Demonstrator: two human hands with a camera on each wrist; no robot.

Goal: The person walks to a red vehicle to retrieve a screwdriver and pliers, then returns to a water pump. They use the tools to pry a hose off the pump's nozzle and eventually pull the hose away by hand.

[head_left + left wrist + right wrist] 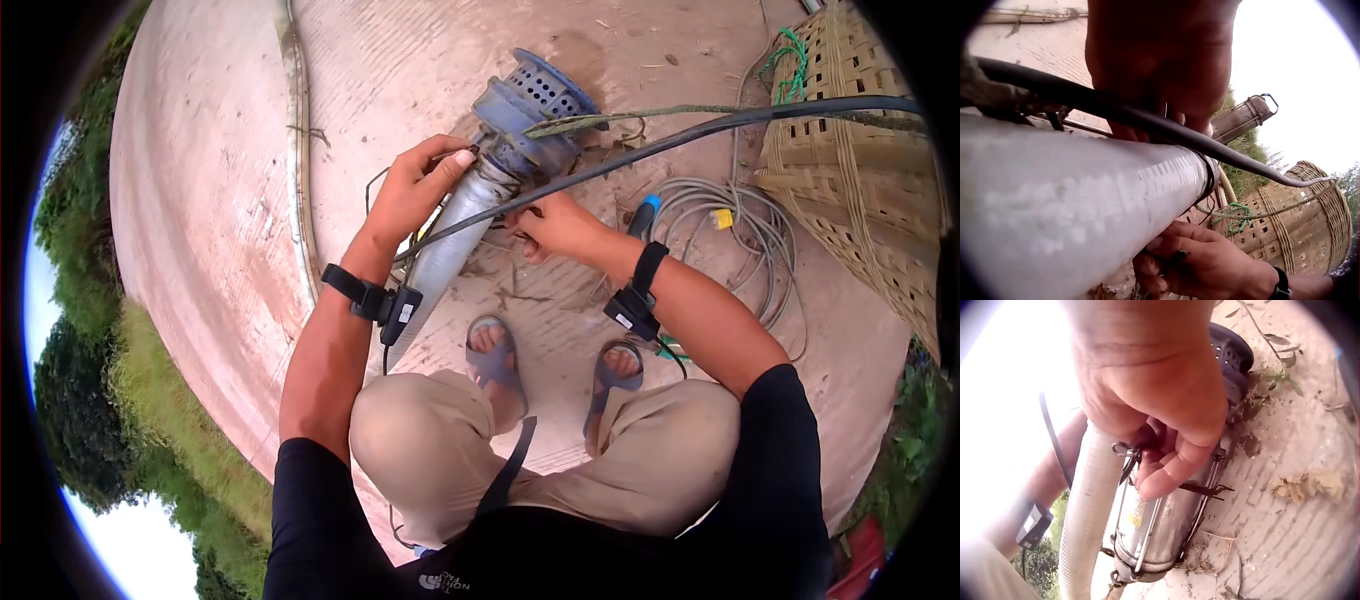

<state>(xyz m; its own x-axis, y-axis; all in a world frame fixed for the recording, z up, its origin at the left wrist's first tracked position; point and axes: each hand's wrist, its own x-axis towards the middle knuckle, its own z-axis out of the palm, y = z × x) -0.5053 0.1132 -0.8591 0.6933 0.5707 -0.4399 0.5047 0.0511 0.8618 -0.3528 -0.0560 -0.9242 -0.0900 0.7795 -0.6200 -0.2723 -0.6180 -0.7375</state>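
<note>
A blue-grey pump head (540,100) with a perforated strainer lies on the ground, joined to a pale ribbed hose (455,225) bound with dark wire (1127,464). My left hand (420,190) is at the hose's bound end, thumb and forefinger together on the dark wire; the hose and cable partly hide its fingertips in the left wrist view. Across the hose, my right hand (560,228) has curled fingers pinching the wire, close above a metal cylinder (1163,534) in the right wrist view. A black cable (620,160) passes over the hose between both hands.
A woven basket (850,170) with green cord stands at the right. Beside it lie a coiled grey cable (780,235) and a blue-ended tool (645,215). A long pale pipe (298,150) runs along the left. My sandalled feet are below the hands.
</note>
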